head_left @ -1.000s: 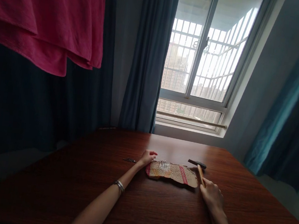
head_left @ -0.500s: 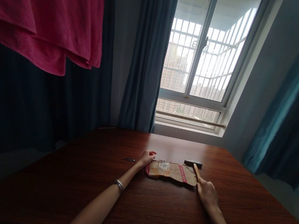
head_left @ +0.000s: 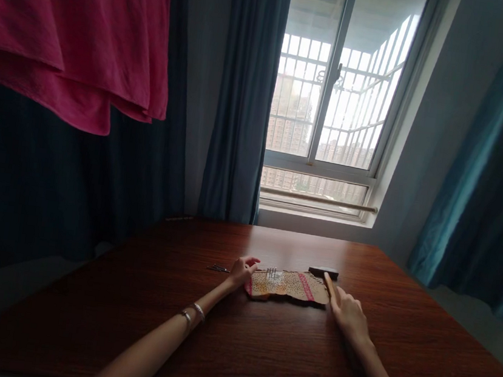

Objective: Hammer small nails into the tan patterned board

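A hammer with a wooden handle (head_left: 329, 285) and a dark head (head_left: 324, 272) is in my right hand (head_left: 350, 315), whose fingers wrap round the handle. The head is low by the far right edge of a patterned strip that looks like cardboard (head_left: 289, 286), dotted, with pink bands. Several nails (head_left: 271, 272) stand upright near the strip's far edge, left of its middle. My left hand (head_left: 244, 271) is at the strip's left end, fingers curled in toward the thumb; what they hold, if anything, is too small to make out.
More loose nails (head_left: 218, 267) lie on the brown wooden table (head_left: 232, 345), left of my left hand. A barred window (head_left: 326, 100) and blue curtains (head_left: 244, 102) are behind the table. Pink cloth (head_left: 77, 38) hangs at the upper left.
My left hand has shifted slightly left and its fingers have drawn in. The hammer stays in my right hand, nearly in place. The camera view has tilted a little.
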### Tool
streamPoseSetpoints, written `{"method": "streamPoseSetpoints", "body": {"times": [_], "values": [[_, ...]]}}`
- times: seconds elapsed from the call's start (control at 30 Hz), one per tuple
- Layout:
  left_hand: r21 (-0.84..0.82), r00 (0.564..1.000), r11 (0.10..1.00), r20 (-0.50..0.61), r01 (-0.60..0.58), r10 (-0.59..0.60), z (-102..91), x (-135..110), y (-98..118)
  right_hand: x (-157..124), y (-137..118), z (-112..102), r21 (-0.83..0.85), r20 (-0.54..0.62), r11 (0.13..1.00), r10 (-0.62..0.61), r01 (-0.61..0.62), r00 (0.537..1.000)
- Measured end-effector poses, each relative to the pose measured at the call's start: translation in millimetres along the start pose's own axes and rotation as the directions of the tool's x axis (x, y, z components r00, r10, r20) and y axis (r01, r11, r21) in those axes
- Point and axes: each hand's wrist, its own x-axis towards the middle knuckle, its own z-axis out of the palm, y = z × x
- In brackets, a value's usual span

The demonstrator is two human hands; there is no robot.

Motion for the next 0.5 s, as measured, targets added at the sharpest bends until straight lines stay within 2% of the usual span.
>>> {"method": "streamPoseSetpoints", "body": {"times": [0.1, 0.2, 0.27, 0.33, 0.4, 0.5], "values": [[0.075, 0.999, 0.996, -0.002, -0.038, 0.038, -26.9, -8.5, 2.1, 4.0, -4.8, -5.3, 0.068, -0.173, 0.997, -0.016, 0.028, 0.985], [0.173, 0.999, 0.985, -0.034, -0.009, 0.015, -61.0, -7.6, 2.4, 2.6, -21.4, -9.9, 0.169, -0.276, 0.972, -0.111, 0.162, 0.955], [0.286, 0.997, 0.956, -0.072, 0.062, -0.043, -86.2, -4.0, 2.3, -0.4, -34.0, -11.3, 0.223, -0.305, 0.946, -0.160, 0.234, 0.939], [0.437, 0.997, 0.897, -0.019, 0.076, -0.075, -111.2, -1.4, 2.1, -3.2, -43.3, -10.9, 0.252, -0.310, 0.930, -0.183, 0.267, 0.933], [0.560, 0.986, 0.820, 0.035, 0.117, -0.165, -133.6, -2.2, 2.1, -4.8, -47.5, -9.2, 0.255, -0.313, 0.923, -0.204, 0.288, 0.928], [0.640, 0.980, 0.765, 0.104, 0.066, -0.171, -156.3, -10.4, 3.5, -5.4, -46.4, -4.5, 0.247, -0.336, 0.909, -0.244, 0.336, 0.909]]}}
